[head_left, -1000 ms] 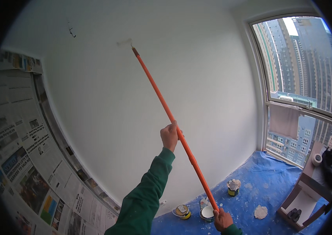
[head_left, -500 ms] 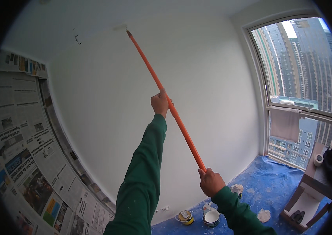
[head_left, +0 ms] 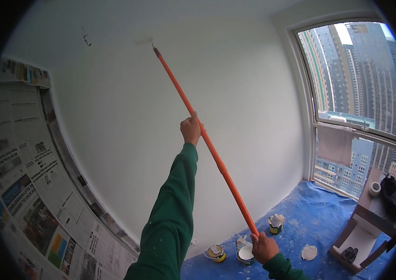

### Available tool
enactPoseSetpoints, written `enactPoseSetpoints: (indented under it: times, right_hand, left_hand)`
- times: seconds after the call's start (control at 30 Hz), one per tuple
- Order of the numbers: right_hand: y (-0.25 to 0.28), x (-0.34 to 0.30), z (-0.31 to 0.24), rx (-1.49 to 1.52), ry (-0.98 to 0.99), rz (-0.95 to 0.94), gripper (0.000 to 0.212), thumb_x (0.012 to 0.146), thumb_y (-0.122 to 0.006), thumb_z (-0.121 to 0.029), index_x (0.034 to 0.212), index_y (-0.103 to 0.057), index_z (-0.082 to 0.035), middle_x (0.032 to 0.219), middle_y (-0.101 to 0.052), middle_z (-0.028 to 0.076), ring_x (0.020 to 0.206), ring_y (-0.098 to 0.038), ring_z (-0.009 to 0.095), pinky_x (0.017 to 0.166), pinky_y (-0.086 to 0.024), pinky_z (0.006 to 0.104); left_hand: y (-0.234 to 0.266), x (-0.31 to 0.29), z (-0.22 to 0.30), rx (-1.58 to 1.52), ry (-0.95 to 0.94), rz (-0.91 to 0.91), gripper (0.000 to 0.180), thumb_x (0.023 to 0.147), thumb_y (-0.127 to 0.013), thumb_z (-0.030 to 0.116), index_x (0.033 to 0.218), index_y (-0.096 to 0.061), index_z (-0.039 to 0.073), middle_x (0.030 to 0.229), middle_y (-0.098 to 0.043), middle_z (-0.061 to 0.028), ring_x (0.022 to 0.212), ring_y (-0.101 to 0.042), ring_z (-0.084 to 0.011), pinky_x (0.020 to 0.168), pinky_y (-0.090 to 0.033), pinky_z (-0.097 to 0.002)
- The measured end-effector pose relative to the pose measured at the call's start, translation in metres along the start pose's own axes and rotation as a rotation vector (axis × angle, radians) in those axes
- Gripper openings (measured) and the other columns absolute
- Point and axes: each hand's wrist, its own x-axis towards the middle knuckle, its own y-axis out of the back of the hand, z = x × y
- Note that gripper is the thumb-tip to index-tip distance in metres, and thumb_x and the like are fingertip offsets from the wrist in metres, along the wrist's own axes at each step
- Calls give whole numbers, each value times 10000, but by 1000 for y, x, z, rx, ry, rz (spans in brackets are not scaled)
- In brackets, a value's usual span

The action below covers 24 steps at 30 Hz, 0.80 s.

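Observation:
A paint roller on a long orange extension pole [head_left: 226, 175] slants from the lower right up to the pale wall [head_left: 128, 140]. Its pale roller head [head_left: 144, 41] rests high on the wall, close to the ceiling line. My left hand [head_left: 191, 129] is wrapped round the pole's middle, arm stretched out in a green sleeve. Lower down, my right hand [head_left: 264, 247] grips the pole near its bottom end. Just beside that hand stands an open can of white paint [head_left: 246, 254] on the floor, partly hidden.
Blue sheeting [head_left: 296, 224] covers the floor. On it stand a yellow-labelled can [head_left: 215, 252], another can [head_left: 276, 223] and a round pale lid [head_left: 309, 253]. A brown shelf unit [head_left: 366, 228] holds a tape roll [head_left: 374, 188] and a black bag [head_left: 394, 196]. Newspaper [head_left: 29, 186] covers the left side; a window [head_left: 356, 84] is at right.
The roller head has come slightly down the wall. My right hand has moved down and right with the pole's lower end, and my left hand grips the pole slightly lower in view.

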Motion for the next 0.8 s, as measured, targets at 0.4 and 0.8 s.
enactPoseSetpoints:
  times: [0.4, 0.8]
  right_hand:
    - [-11, -181, 175, -47, -157, -5, 369, 930, -442, -374, 1019, -604, -56, 798, -615, 222, 664, -563, 439, 565, -420, 529]
    - [45, -353, 277, -409, -271, -61, 381, 919, -445, -400, 747, -466, -60, 526, -502, 203, 513, -514, 443, 482, -361, 504]
  left_hand:
    - [-24, -189, -119, -243, 276, -89, 370, 927, -506, 324, 775, -553, -10, 576, -553, -80, 471, -557, -162, 462, -485, -286]
    - [-42, -405, -195, -248, 772, -233, 424, 924, -511, 401, 765, -587, 15, 616, -590, -54, 489, -558, -113, 418, -450, -246]
